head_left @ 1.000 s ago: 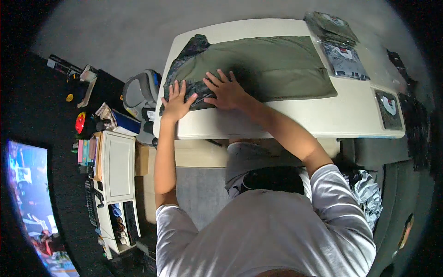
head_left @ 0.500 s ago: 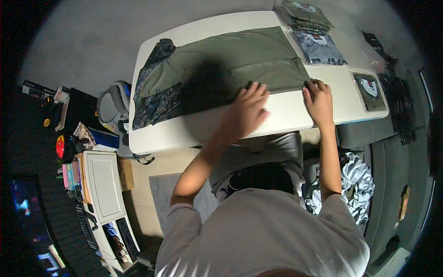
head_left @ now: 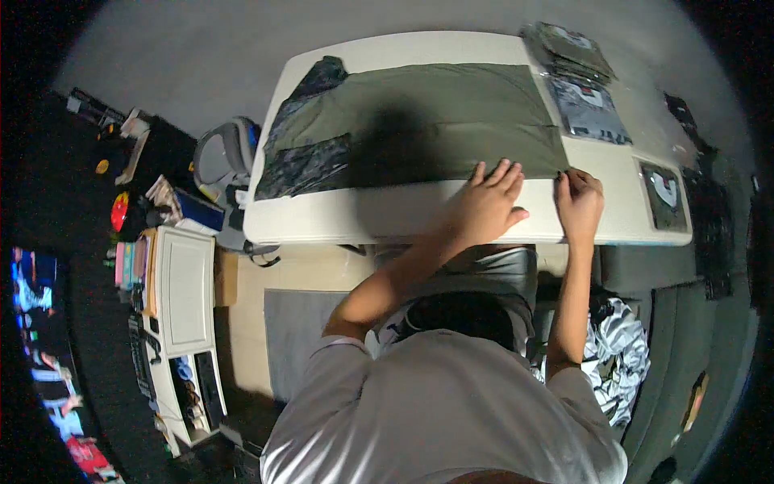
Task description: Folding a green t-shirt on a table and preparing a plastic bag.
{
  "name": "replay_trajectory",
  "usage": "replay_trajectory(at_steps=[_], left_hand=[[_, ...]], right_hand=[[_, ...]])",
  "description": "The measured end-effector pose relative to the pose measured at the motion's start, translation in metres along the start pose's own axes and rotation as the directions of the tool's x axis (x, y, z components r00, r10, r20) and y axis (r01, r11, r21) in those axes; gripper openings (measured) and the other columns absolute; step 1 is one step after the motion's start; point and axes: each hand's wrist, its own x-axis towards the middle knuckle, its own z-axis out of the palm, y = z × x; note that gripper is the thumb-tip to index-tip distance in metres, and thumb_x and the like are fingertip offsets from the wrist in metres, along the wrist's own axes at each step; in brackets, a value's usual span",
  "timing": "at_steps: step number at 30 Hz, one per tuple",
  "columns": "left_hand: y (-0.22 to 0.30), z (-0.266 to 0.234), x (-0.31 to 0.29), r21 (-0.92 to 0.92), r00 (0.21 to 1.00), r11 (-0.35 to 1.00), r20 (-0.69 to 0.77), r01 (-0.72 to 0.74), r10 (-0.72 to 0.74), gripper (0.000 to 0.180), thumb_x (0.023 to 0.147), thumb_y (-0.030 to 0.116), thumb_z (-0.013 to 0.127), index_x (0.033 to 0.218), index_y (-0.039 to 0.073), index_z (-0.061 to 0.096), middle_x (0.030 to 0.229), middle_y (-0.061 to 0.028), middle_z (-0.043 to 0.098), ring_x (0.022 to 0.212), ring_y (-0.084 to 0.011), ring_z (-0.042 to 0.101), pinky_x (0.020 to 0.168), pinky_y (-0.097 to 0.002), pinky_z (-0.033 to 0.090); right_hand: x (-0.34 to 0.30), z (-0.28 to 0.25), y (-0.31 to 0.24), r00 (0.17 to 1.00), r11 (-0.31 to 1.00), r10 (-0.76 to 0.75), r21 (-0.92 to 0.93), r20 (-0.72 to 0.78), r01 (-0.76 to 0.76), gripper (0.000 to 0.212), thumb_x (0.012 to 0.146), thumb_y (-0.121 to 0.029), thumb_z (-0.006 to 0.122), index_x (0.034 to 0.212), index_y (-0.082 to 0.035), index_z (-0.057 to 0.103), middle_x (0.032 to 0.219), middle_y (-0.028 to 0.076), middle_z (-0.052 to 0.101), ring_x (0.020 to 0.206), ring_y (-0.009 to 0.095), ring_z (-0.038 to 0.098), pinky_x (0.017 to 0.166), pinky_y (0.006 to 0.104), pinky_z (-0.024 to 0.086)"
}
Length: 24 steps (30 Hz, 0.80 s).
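An olive green shirt (head_left: 484, 101) with dark camouflage-patterned parts at its left end lies spread flat on the white table (head_left: 322, 216). My left hand (head_left: 492, 206) has its fingers spread, with the tips at the shirt's near edge, toward the right end. At the near right corner of the cloth, my right hand (head_left: 580, 206) is closed, thumb and fingers pinching that corner. A shadow falls across the middle of the shirt and darkens its near side.
Bagged folded olive garments (head_left: 572, 52) and a bagged grey-blue one (head_left: 592, 113) lie at the table's far right. Another bagged dark garment (head_left: 663, 196) rests near the right end. A grey chair (head_left: 222, 165) and a white cabinet (head_left: 185, 294) stand to the left.
My left hand has moved right along the shirt's near edge, closer to my right hand. My right hand stays at the corner, its fingers drawn in more. The whole view has shifted slightly.
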Motion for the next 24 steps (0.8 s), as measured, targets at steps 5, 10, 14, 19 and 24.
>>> replay_trajectory(at_steps=[5,10,14,19,24], left_hand=[[0.003,-0.001,-0.005,-0.021,0.999,1.0,-0.03,0.015,-0.016,0.059,0.101,0.042,0.052,0.138,-0.004,0.053,0.153,-0.0199,0.045,0.146,-0.0365,0.037,0.117,-0.0599,0.028],[0.004,0.001,-0.006,-0.008,0.995,1.0,-0.099,-0.007,0.006,0.058,0.101,0.042,0.053,0.136,-0.003,0.055,0.149,-0.0197,0.05,0.142,-0.0364,0.041,0.116,-0.0586,0.03],[0.005,-0.001,-0.005,0.004,0.995,1.0,-0.103,-0.007,0.007,0.055,0.101,0.04,0.053,0.136,-0.003,0.055,0.148,-0.0197,0.051,0.14,-0.0371,0.044,0.116,-0.0566,0.031],[0.006,-0.013,-0.003,-0.118,1.0,0.993,0.016,-0.023,0.025,0.051,0.099,0.031,0.055,0.139,-0.001,0.053,0.148,-0.0198,0.051,0.14,-0.0378,0.045,0.116,-0.0538,0.033],[-0.015,-0.033,0.001,-0.249,0.984,0.952,-0.022,-0.177,0.177,0.055,0.098,0.027,0.057,0.146,0.004,0.047,0.149,-0.0187,0.05,0.141,-0.036,0.044,0.117,-0.0544,0.033]], right_hand=[[-0.002,-0.001,-0.002,0.998,0.998,0.062,0.005,-0.021,-0.062,0.023,0.089,-0.014,0.07,0.099,0.007,0.076,0.1,0.019,0.074,0.097,0.034,0.066,0.087,0.0414,0.053],[-0.002,0.0,0.0,0.999,0.999,0.04,-0.006,-0.02,-0.04,0.022,0.09,-0.013,0.069,0.097,0.006,0.076,0.099,0.019,0.074,0.096,0.034,0.067,0.087,0.041,0.053],[-0.002,0.0,0.002,0.998,0.998,0.063,0.011,-0.014,-0.063,0.021,0.09,-0.013,0.069,0.097,0.005,0.076,0.099,0.019,0.074,0.094,0.034,0.067,0.086,0.0411,0.053],[0.001,-0.002,0.003,0.988,0.987,0.151,0.052,0.019,-0.151,0.022,0.089,-0.014,0.069,0.102,0.004,0.074,0.099,0.019,0.074,0.094,0.034,0.068,0.087,0.041,0.053],[0.038,0.015,-0.008,0.985,0.976,0.158,0.163,-0.067,-0.146,0.025,0.089,-0.015,0.07,0.107,0.002,0.073,0.103,0.019,0.073,0.099,0.034,0.069,0.089,0.0407,0.053]])
